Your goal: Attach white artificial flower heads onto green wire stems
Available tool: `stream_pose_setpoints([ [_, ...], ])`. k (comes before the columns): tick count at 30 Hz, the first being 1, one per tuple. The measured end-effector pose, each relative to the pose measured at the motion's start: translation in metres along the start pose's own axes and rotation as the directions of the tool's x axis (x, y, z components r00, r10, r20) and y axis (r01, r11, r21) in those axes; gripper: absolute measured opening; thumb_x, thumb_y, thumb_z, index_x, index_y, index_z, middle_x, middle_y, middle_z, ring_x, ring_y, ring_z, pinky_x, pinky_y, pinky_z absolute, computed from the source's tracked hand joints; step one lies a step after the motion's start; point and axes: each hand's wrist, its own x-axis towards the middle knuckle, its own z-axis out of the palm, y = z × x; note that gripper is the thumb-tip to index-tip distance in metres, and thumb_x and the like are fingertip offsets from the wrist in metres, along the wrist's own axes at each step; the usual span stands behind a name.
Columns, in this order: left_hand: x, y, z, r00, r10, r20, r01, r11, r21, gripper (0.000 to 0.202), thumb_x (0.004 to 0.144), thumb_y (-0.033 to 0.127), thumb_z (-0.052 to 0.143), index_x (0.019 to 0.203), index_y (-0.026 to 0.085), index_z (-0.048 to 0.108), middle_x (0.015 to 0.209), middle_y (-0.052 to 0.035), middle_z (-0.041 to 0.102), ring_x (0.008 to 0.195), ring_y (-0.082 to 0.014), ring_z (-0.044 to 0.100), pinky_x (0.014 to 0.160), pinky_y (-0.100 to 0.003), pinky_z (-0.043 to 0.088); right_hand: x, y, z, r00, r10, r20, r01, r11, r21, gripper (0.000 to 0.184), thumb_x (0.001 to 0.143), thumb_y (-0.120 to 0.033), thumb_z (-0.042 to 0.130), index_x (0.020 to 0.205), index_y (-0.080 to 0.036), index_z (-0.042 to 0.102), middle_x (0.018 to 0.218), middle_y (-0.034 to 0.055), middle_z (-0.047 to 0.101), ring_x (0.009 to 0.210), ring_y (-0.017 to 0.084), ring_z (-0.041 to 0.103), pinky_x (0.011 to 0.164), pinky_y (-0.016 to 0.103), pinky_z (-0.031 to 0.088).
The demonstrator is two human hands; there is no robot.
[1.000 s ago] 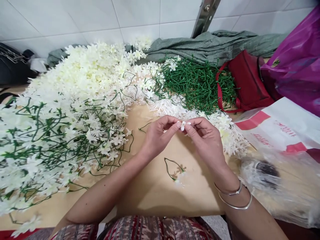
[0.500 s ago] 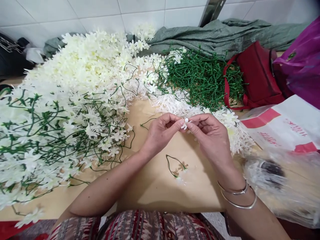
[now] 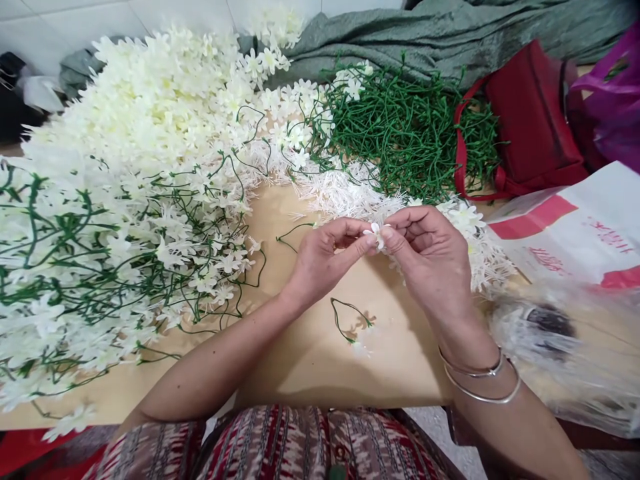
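Observation:
A small white artificial flower [image 3: 378, 235] is pinched between both hands above the table. My left hand [image 3: 330, 257] grips it from the left with thumb and forefinger. From the other side, my right hand [image 3: 433, 257] closes thumb and fingers on the same flower, its other fingers curled. Below the hands a thin green stem [image 3: 337, 320] lies bent on the tabletop [image 3: 300, 360], with pale bits at its lower end. Another green stem [image 3: 287, 240] rests just left of my left hand. White stamen pieces [image 3: 345, 190] lie heaped behind the hands.
A large mound of white flowers [image 3: 150, 113] fills the left, with green-stemmed flowers [image 3: 125, 253] in front. Green stems [image 3: 405, 133] are piled at the back. On the right are a red bag [image 3: 535, 120], a white-and-red paper bag [image 3: 575, 227] and clear plastic [image 3: 590, 353].
The view has tilted down and shifted slightly. Both hands keep pinching the flower, whose petals now show more spread between the fingertips.

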Motion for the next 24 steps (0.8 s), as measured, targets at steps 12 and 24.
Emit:
stream_pose_setpoints([
  [12,0.005,0.019,-0.013,0.992,0.074,-0.107,-0.072,0.997,0.023,0.038,0.09,0.053,0.082,0.086,0.019,0.068,0.074,0.0007,0.071,0.068,-0.0113,0.07,0.07,-0.025,0.056,-0.001,0.005,-0.001,0.989,-0.146,-0.022,0.144,0.988,-0.049,0.013,0.097,-0.023,0.07,0.109,-0.029,0.068,0.086,-0.0008,0.068,0.072,0.015,0.065,0.067,0.033,0.054],
  [24,0.006,0.013,-0.013,0.972,0.117,-0.202,-0.114,0.993,0.028,0.033,0.092,0.047,0.082,0.087,0.02,0.064,0.077,0.0024,0.071,0.07,-0.0104,0.073,0.068,-0.023,0.058,0.0,0.032,0.009,0.825,-0.412,0.387,0.557,0.482,-0.676,0.01,0.1,-0.021,0.064,0.091,-0.02,0.066,0.088,0.0091,0.071,0.084,0.027,0.065,0.077,0.043,0.052],
])
